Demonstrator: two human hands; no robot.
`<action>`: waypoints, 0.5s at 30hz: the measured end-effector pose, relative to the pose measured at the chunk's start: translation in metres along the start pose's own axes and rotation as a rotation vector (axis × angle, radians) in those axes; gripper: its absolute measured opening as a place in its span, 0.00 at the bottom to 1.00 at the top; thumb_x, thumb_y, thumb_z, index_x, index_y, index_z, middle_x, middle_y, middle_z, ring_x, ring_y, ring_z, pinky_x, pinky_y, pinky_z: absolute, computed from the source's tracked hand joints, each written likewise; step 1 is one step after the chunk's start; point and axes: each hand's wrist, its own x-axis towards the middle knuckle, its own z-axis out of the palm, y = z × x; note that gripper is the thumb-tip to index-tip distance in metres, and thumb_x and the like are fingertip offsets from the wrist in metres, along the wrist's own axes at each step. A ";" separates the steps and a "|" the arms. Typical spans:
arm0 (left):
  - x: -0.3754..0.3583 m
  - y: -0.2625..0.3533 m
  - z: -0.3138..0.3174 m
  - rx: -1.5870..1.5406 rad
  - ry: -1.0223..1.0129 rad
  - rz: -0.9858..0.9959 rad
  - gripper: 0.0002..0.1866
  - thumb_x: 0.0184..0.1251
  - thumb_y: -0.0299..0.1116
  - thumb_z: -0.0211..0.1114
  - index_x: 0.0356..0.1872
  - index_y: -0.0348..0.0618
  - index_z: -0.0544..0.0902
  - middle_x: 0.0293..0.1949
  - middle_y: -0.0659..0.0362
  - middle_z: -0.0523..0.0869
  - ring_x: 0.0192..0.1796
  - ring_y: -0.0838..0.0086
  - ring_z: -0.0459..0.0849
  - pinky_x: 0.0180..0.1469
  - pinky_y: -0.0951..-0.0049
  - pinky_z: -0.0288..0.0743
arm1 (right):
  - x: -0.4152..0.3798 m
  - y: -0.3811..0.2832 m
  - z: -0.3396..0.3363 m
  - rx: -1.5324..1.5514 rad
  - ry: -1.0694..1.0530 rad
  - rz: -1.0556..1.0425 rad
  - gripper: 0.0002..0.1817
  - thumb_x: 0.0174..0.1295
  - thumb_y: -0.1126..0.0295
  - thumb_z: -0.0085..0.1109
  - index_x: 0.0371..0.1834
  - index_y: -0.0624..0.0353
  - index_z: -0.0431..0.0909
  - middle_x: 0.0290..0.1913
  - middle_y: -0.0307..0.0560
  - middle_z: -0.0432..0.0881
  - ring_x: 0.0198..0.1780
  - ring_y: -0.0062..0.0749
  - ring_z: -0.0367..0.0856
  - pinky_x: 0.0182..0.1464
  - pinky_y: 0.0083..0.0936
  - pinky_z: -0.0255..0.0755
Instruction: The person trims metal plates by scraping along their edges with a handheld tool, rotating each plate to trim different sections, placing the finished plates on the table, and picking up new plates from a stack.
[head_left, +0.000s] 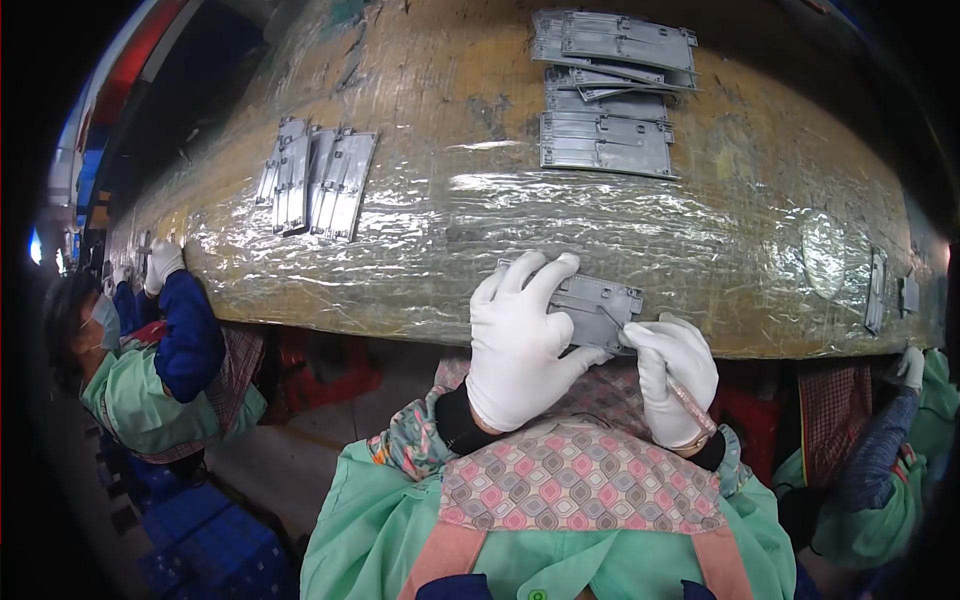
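Note:
A flat grey plastic panel (592, 308) with moulded clips lies at the table's near edge. My left hand (520, 345), in a white glove, grips its left side, with the thumb along the near edge and the fingers over the far edge. In my gloved right hand (672, 375) is a slim pen-like tool (692, 406) with a pinkish handle. The tool's thin tip rests on or just over the panel's right part; contact cannot be made out. The fingers of my right hand are closed round the tool beside the panel's right end.
Grey panels lie in an overlapping stack (607, 142) at the back and a smaller group (318, 180) at back left. Two narrow grey parts (876, 290) are on the right. Co-workers sit at left (150, 370) and right (870, 470). Clear film covers the table (420, 270).

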 end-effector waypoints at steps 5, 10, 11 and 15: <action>0.000 -0.001 0.001 -0.008 -0.002 -0.003 0.26 0.31 0.41 0.89 0.17 0.42 0.75 0.66 0.46 0.85 0.67 0.43 0.80 0.62 0.42 0.74 | 0.005 0.004 -0.007 0.093 -0.040 0.055 0.08 0.71 0.69 0.72 0.50 0.56 0.91 0.42 0.48 0.93 0.45 0.46 0.90 0.56 0.41 0.81; 0.000 0.001 -0.001 0.009 0.006 0.000 0.26 0.31 0.40 0.89 0.17 0.41 0.75 0.66 0.46 0.85 0.67 0.43 0.80 0.62 0.43 0.74 | 0.008 0.005 -0.008 0.129 -0.058 0.060 0.07 0.72 0.69 0.72 0.49 0.56 0.91 0.42 0.48 0.93 0.45 0.46 0.90 0.54 0.40 0.81; -0.001 0.000 0.000 0.001 0.010 -0.001 0.26 0.30 0.40 0.89 0.17 0.41 0.74 0.66 0.47 0.85 0.67 0.43 0.80 0.62 0.43 0.74 | 0.008 0.006 -0.009 0.135 -0.070 0.052 0.07 0.72 0.68 0.73 0.49 0.56 0.91 0.42 0.48 0.93 0.45 0.46 0.90 0.54 0.39 0.81; -0.001 -0.002 0.002 -0.027 0.004 -0.008 0.26 0.29 0.40 0.89 0.17 0.41 0.75 0.66 0.47 0.85 0.68 0.43 0.80 0.63 0.43 0.74 | 0.008 0.007 -0.018 0.172 -0.125 0.078 0.07 0.72 0.68 0.73 0.48 0.56 0.91 0.42 0.48 0.93 0.44 0.46 0.91 0.53 0.39 0.81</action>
